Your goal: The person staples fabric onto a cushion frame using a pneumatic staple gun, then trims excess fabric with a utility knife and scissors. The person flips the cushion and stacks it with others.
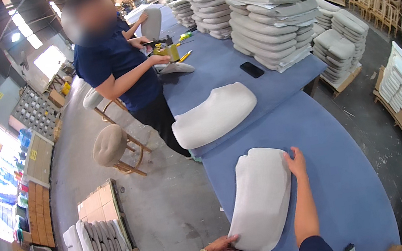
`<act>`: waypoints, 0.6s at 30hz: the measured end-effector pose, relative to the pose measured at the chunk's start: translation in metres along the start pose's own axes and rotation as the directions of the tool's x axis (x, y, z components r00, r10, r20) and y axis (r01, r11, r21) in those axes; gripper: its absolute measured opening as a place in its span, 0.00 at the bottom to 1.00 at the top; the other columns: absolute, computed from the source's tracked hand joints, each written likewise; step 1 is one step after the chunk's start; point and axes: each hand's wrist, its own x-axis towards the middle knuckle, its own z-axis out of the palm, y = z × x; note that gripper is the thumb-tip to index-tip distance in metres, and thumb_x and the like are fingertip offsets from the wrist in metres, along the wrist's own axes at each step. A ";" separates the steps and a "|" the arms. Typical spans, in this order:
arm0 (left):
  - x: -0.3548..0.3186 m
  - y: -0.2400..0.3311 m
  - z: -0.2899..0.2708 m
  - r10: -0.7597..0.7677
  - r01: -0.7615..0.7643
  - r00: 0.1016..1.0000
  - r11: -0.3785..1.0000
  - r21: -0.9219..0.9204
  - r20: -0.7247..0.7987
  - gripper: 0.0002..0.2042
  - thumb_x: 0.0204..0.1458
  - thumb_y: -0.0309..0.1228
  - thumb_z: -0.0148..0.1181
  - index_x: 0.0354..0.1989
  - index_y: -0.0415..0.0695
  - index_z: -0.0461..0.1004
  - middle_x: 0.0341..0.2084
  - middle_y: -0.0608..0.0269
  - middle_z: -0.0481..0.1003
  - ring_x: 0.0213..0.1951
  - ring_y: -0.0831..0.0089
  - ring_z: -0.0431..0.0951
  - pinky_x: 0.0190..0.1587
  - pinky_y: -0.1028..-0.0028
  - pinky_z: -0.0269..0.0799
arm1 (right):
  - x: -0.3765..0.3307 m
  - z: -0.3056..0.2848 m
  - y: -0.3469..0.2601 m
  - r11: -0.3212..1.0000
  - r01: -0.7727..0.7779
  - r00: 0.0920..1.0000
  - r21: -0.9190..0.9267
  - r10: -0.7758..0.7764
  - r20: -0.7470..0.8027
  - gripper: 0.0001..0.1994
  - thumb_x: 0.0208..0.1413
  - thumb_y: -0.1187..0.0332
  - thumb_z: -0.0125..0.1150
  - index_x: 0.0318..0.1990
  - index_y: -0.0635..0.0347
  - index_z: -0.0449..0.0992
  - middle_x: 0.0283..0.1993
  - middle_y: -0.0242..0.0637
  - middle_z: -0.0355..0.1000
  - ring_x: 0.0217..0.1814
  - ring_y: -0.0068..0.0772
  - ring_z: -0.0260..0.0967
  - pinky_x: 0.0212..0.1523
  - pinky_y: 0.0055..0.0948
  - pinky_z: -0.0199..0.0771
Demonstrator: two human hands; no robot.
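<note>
A light-grey padded chair cushion (261, 196) lies lengthwise on the blue-covered table in front of me, with a small notch at its far end. My left hand (221, 246) grips its near left corner, fingers partly under the edge. At the far right edge, my right hand (296, 162) rests against the cushion with thumb and fingers apart. A second grey cushion (215, 115), curved and notched, lies farther along the table, apart from both hands.
Tall cushion stacks (264, 24) rise at the table's far right, near a black phone (252, 69). A co-worker (118, 67) at the left side holds a yellow-and-black tool (166, 51). Padded stools (111, 146) and a pallet of cushions (96, 240) occupy the floor at left.
</note>
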 end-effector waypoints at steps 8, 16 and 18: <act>-0.006 -0.027 0.000 0.130 -0.121 0.984 0.990 -0.078 0.119 0.32 0.65 0.43 0.62 0.69 0.33 0.62 0.63 0.56 0.71 0.65 0.64 0.71 0.68 0.64 0.69 | 0.019 0.035 -0.015 0.978 -0.088 0.989 -0.189 0.108 0.101 0.29 0.67 0.43 0.48 0.52 0.63 0.79 0.58 0.54 0.76 0.60 0.62 0.72 0.58 0.52 0.72; -0.042 0.012 -0.077 0.515 -0.594 0.777 0.791 -0.148 -0.362 0.31 0.65 0.50 0.60 0.65 0.35 0.70 0.60 0.54 0.75 0.57 0.64 0.76 0.62 0.63 0.70 | -0.130 0.003 0.046 0.920 -0.328 0.938 -0.214 0.289 -0.193 0.33 0.69 0.40 0.42 0.49 0.66 0.78 0.51 0.60 0.78 0.55 0.69 0.73 0.56 0.59 0.69; -0.024 0.015 -0.106 0.593 -0.685 0.689 0.721 -0.106 -0.418 0.31 0.67 0.51 0.56 0.65 0.35 0.69 0.58 0.52 0.75 0.57 0.62 0.76 0.57 0.61 0.75 | -0.195 0.001 0.047 0.904 -0.388 0.909 -0.178 0.343 -0.238 0.34 0.70 0.39 0.40 0.52 0.66 0.77 0.52 0.61 0.77 0.56 0.71 0.72 0.58 0.61 0.68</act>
